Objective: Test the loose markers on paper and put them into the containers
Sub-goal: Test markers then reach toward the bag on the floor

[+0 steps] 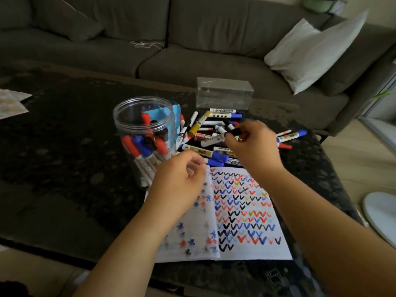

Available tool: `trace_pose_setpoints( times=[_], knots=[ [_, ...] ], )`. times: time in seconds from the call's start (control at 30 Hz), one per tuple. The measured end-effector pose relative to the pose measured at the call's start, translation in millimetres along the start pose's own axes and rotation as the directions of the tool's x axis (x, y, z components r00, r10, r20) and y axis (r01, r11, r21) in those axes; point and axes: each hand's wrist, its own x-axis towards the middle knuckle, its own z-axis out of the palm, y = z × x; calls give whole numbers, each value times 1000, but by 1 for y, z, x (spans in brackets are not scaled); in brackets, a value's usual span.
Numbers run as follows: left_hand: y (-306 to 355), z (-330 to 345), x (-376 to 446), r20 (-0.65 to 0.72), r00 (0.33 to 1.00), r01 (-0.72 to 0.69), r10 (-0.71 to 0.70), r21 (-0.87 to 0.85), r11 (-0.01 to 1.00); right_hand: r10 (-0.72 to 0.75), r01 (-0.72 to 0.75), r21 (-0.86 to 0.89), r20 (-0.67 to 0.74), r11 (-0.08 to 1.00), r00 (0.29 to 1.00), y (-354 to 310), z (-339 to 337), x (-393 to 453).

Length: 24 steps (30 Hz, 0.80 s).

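Paper nearest; right hand pinching black-capped marker.

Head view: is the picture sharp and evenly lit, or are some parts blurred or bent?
Head view: dim room light; the right hand and the marker it pinches are smeared by motion; the table edge bows from the wide lens.

The white paper sheet carries rows of red, blue, black and yellow V-shaped ticks; at its nine o'clock edge, blurred red and blue star marks. The dark table top is mottled.
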Motion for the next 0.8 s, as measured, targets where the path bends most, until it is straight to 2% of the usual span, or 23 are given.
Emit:
trace_pose_setpoints(
  times=[0.07,0.1,0.17,0.23,0.27,0.37,0.43,0.5,0.6,0.7,0.73,0.8],
  knots=[
    [3,1,-3,27,998,53,-50,-121,991,-44,49,98,-52,994,998,-3,-24,-14],
    [4,2,-4,39,997,75,-70,-162,984,-4,10,180,-34,984,999,-4,-33,-23],
    [7,5,-6,58,993,116,-105,-242,963,105,-141,426,106,894,989,-7,-45,-41],
    [13,8,-10,98,987,148,-126,-284,947,181,-315,603,274,733,945,-8,-49,-62],
    [15,9,-12,128,983,162,-130,-282,946,212,-384,615,336,688,918,-9,-50,-73],
    [19,15,-18,249,955,233,-159,-306,923,284,-518,555,454,651,844,-9,-43,-100],
    [19,20,-23,340,918,329,-203,-367,870,309,-652,596,581,468,753,-8,-36,-112],
    [20,23,-25,462,855,459,-235,-464,757,250,-728,640,684,246,685,-13,-32,-117],
    [23,19,-26,595,794,544,-121,-608,578,81,-751,660,748,13,658,-16,-34,-120],
    [27,13,-27,659,752,611,6,-701,369,-82,-772,611,772,-174,630,-15,-35,-119],
    [27,12,-27,666,745,623,33,-712,323,-147,-781,581,772,-227,618,-15,-33,-119],
    [28,13,-27,654,756,617,39,-730,295,-217,-780,555,756,-288,618,-15,-30,-119]
  ],
)
